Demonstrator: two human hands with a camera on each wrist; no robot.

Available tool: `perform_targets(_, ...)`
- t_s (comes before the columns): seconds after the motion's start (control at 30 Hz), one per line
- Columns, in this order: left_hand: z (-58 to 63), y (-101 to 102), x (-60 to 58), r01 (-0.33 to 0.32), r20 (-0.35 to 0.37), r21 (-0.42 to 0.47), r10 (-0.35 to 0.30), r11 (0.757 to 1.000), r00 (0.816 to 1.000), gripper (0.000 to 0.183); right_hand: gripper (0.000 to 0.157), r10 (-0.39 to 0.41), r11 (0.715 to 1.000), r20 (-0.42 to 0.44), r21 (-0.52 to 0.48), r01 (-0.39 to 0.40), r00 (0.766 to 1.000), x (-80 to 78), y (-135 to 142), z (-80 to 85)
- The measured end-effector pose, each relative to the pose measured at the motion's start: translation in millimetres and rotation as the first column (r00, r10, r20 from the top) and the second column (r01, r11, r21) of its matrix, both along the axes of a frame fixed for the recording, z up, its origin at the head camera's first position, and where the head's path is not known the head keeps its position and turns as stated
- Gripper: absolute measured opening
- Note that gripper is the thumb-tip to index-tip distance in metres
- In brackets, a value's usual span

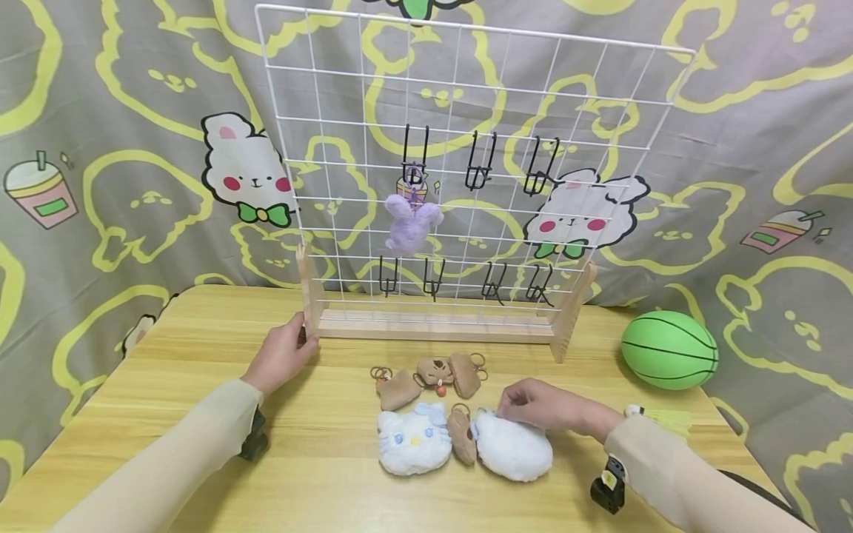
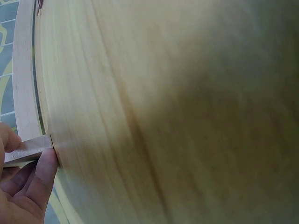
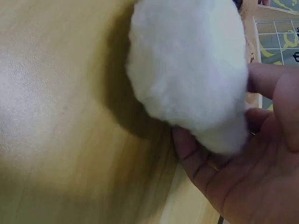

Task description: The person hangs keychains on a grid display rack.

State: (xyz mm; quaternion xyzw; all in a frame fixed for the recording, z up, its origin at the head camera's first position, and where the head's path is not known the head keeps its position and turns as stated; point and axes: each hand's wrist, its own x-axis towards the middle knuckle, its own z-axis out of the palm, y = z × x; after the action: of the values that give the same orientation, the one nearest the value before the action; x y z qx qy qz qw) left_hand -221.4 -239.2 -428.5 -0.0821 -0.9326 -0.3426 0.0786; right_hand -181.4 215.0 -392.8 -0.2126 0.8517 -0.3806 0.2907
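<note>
My left hand (image 1: 280, 357) grips the left wooden foot (image 2: 30, 148) of a white wire grid rack (image 1: 476, 27), thumb and fingers on either side of it in the left wrist view. My right hand (image 1: 552, 406) holds one end of a fluffy white plush (image 3: 187, 60), whose blue trim shows at its left in the head view. Beside that lies a brown plush keychain (image 1: 462, 438), then a white cat-face plush (image 1: 415, 441) with blue eyes and bow. Several brown plush keychains (image 1: 398, 390) with rings lie behind. A purple plush keychain (image 1: 409, 223) hangs on the rack.
Several black hooks (image 1: 478, 176) stick out from the grid in two rows. A green ball (image 1: 669, 349) sits at the table's right, with a yellow-green item (image 1: 668, 421) partly behind the right sleeve. A patterned curtain (image 1: 153, 89) hangs behind the wooden table (image 1: 320, 474).
</note>
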Motion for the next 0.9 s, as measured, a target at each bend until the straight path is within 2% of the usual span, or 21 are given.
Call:
perform_targets(0.2, 1.1, 0.4, 1.5, 0.005, 0.007, 0.001, -0.005, 1.0, 1.0, 0.042, 0.031, -0.088, 0.996, -0.045, -0.012, 0.087, 0.995, 1.7, -1.6, -3.7)
perform_targets(0.43, 1.6, 1.0, 0.8, 0.007, 0.007, 0.002, -0.007, 1.0, 1.0, 0.043, 0.027, -0.107, 0.992, -0.117, -0.079, 0.099, 0.987, 3.9, -2.2, -6.4)
perform_targets(0.63, 0.6, 1.5, -1.2, 0.013, -0.004, 0.006, -0.013, 1.0, 1.0, 0.042, 0.025, -0.152, 0.986, -0.187, -0.092, 0.136, 0.971, 4.5, -2.0, -10.5)
perform_targets(0.8, -0.1, 0.2, -0.8, 0.007, 0.01, 0.002, -0.007, 1.0, 1.0, 0.044, 0.022, -0.181, 0.981, -0.201, -0.107, 0.162, 0.963, 4.9, -1.6, -14.0)
perform_targets(0.9, 0.3, -0.3, -0.2, 0.0, 0.016, 0.001, 0.0, 1.0, 1.0, 0.044, 0.02, -0.191, 0.977, -0.177, -0.131, 0.169, 0.966, 5.2, -2.3, -14.2)
